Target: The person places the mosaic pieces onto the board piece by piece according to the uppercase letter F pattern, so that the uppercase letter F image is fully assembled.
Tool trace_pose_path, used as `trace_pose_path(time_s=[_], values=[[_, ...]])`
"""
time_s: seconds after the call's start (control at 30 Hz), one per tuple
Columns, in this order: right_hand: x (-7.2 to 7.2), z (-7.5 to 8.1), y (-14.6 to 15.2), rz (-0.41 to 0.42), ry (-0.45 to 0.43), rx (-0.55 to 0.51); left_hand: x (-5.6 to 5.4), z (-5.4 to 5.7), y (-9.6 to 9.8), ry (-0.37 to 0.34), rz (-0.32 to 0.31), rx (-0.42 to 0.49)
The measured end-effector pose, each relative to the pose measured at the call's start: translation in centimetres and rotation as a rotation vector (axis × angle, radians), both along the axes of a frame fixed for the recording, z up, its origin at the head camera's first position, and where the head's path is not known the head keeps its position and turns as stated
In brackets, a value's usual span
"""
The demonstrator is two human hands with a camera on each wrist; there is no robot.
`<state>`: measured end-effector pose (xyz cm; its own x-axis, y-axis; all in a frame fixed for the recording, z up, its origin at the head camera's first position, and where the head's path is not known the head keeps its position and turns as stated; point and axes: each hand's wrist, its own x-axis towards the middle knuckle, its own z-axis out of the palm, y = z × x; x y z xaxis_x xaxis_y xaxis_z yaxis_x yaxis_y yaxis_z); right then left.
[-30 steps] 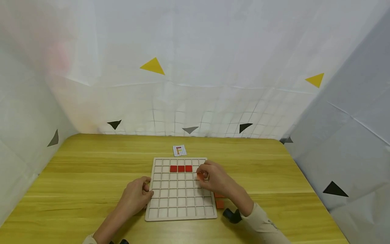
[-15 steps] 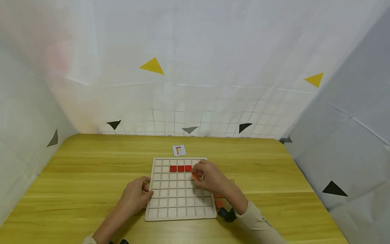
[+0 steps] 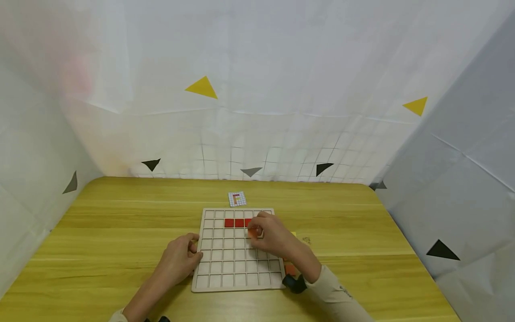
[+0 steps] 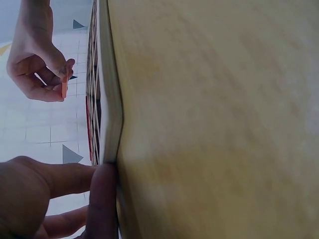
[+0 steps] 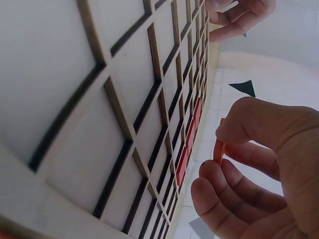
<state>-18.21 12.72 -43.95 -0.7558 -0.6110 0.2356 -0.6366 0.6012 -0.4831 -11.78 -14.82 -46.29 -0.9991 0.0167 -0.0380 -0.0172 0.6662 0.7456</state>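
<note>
Right hand [image 3: 271, 232] above the grid board [image 3: 228, 255], thumb and fingertips pinching one orange tile [image 3: 252, 233]: that is what I notice first from the head view. I count seven rows of seven cells, with three red tiles [image 3: 239, 223] side by side in the second row from the far edge, the last partly covered by those fingers. Beyond both hands lies one printed card [image 3: 236, 199]. Near the right wrist, beside the board, I make out at least one loose orange tile [image 3: 290, 269] and one yellow piece [image 3: 293, 233], mostly hidden by the arm. Over at the opposite edge, the left hand [image 3: 177, 257] is loosely curved, thumb and index finger apart, touching the rim.

From the left wrist, I see its fingers against the board's side, and one pinched tile raised off the cells.

From the right wrist, three red tiles lie in their cells near the pinching fingers.
</note>
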Motion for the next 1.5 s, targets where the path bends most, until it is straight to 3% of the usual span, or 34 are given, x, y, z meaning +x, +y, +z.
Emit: trace_pose_path(time_s=[0.6,1.5], values=[[-0.2,-0.3,-1.2,0.035,0.027,-0.013,0.0,0.0,0.0,0.001,-0.005,0.012],[-0.7,-0.9,-3.9,0.059,-0.039,-0.037,0.0,0.2,0.0,0.006,-0.006,0.015]])
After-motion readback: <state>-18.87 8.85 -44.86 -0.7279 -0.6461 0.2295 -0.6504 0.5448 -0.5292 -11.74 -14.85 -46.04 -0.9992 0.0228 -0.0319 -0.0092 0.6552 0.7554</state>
